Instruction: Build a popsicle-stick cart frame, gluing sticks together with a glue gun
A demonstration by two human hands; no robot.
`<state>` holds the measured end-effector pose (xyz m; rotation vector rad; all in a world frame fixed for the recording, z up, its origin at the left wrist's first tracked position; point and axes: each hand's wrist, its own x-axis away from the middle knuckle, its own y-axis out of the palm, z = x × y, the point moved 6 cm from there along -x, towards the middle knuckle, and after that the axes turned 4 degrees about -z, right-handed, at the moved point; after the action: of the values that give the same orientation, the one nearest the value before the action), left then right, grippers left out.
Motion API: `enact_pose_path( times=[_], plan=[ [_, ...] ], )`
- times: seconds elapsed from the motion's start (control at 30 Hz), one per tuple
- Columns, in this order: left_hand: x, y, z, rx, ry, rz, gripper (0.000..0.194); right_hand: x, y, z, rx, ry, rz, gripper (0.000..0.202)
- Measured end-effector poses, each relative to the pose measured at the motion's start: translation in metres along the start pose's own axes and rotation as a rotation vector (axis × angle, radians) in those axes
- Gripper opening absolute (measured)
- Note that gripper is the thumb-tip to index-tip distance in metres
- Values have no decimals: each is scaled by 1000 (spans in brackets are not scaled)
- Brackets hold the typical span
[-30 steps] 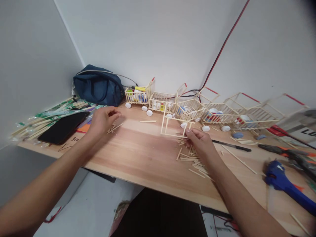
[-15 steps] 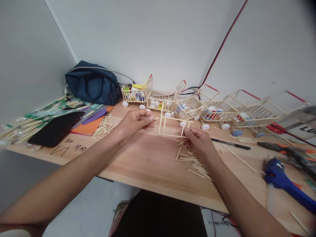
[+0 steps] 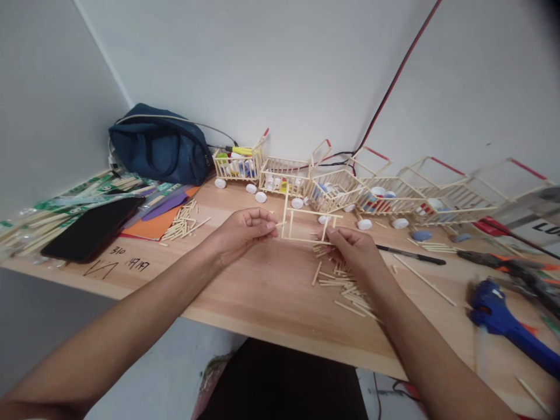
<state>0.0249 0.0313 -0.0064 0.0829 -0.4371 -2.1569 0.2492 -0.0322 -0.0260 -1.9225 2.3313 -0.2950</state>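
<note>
"Pale walls (image 3: 280, 76) box in our table (image 3: 262, 280); have we space?"

"Bare wood opens between our forearms, down to the near edge; small stick carts (image 3: 336, 195) line the back."

"Our arms?"

"Both reach in over that edge, hands apart. Our right hand (image 3: 356, 248) pinches the wooden frame (image 3: 306, 240) by its right side, above loose sticks (image 3: 345, 283); our left hand (image 3: 247, 233) pinches a short stick (image 3: 281, 224) at its left."

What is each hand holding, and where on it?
Left hand: a short stick, pinched near one end. Right hand: the small stick frame, by its lower corner on the right side.
</note>
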Motion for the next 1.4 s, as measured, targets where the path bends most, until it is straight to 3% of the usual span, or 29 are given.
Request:
enact_pose_path(
  times=[0.63,1.07,1.17,1.4],
  plan=[
    [7,0,9,-211,107,99,26,-5,2,5,234,36,-101,54],
    [3,-9,-1,-109,44,72,24,-1,1,2,-27,77,0,60],
    [4,-11,1,-178,55,98,21,1,-2,0,-97,50,51,55],
    [5,-6,2,-581,87,101,18,3,-7,-2,-106,4,103,53]
  ],
)
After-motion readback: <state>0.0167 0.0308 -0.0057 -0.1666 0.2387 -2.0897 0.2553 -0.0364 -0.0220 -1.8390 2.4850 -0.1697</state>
